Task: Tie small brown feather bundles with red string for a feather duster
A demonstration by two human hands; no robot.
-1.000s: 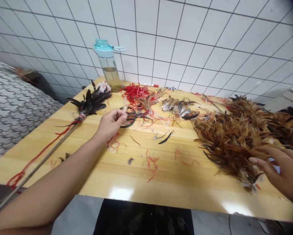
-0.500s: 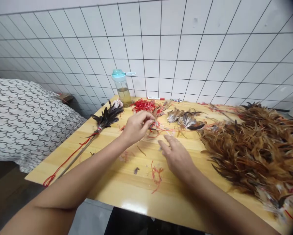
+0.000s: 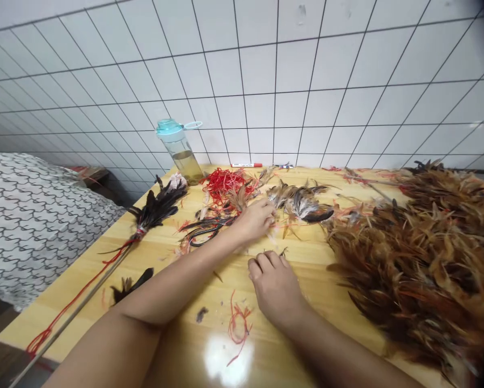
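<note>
My left hand point(image 3: 256, 220) reaches across the wooden table point(image 3: 173, 312) and rests with curled fingers on loose feathers beside a small pile of grey and brown feathers point(image 3: 302, 200). What it grips is hidden. My right hand point(image 3: 275, 285) lies nearer me, fingers curled under, over a small dark feather on the tabletop. A big heap of brown feathers point(image 3: 428, 253) fills the right side. A tangle of red string point(image 3: 222, 180) lies behind my left hand. At the left lies a thin stick with black feathers point(image 3: 155, 207) tied on with red string.
A clear water bottle with a teal lid point(image 3: 179, 148) stands by the tiled wall. A red marker point(image 3: 246, 165) lies at the table's back edge. Red string scraps point(image 3: 237, 326) and a stray dark feather point(image 3: 131, 284) dot the near side. Patterned grey fabric point(image 3: 32, 215) sits at the left.
My left hand moved right, from the red string to the loose feathers. My right hand drew back toward me and curled its fingers. The view shifted slightly.
</note>
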